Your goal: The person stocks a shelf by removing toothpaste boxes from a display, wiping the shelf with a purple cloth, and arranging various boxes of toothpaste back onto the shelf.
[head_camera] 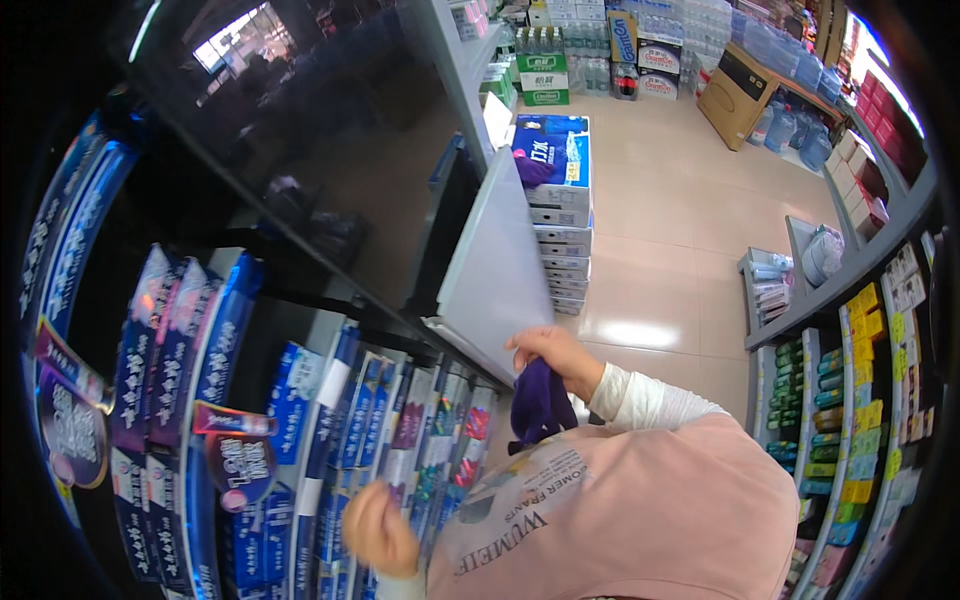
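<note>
My right hand (559,358), in a white sleeve, is shut on a dark purple cloth (534,401) that hangs down before my pink top. Just beyond it stands a grey-white panel (495,262) at the end of the shelving. My left hand (381,529) is near the shelf of boxed goods at the lower left, blurred, its fingers curled in, with nothing visible in it. Another purple cloth item (532,171) lies on the top blue-and-white carton (564,161) of a stack behind the panel.
Shelves of blue and purple boxes (214,352) run along my left, below a dark glossy surface (315,165). On the right are shelves with small packages (855,405). A cardboard box (737,96), large water bottles (781,129) and drink packs (544,79) stand farther off on the tiled floor (652,225).
</note>
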The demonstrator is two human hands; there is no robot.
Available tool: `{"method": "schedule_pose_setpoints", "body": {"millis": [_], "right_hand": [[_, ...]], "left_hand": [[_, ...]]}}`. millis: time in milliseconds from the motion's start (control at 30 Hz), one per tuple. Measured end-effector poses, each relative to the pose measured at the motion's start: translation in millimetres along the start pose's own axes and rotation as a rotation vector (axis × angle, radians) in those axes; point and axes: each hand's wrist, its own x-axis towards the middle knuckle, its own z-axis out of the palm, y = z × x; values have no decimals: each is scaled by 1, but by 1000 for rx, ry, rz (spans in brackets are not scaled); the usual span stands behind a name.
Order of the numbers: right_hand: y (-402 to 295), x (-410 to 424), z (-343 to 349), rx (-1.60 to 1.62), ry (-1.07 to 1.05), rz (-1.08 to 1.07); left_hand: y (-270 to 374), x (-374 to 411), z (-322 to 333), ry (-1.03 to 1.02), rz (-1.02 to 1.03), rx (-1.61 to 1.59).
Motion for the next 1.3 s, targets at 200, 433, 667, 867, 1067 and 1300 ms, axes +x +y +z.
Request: {"method": "schedule_pose_setpoints", "body": {"millis": [200, 433, 667, 867, 1067, 1300], "right_hand": [[-69, 34, -105, 116, 96, -92], [-127, 79, -271, 448, -131, -238], [-39, 100, -230, -134, -331, -103], [-19, 128, -245, 203, -735, 441], [32, 77, -195, 177, -748, 821], [83, 7, -116, -166, -855, 881]], "left_hand": [[6, -12, 174, -475, -367, -176], [63, -10, 290, -845, -380, -196], [88, -62, 309, -993, -685, -63], [116, -116, 289, -787, -944, -140], [152, -195, 248, -606, -1195, -108], [221, -326, 193, -511, -1538, 37]]}}
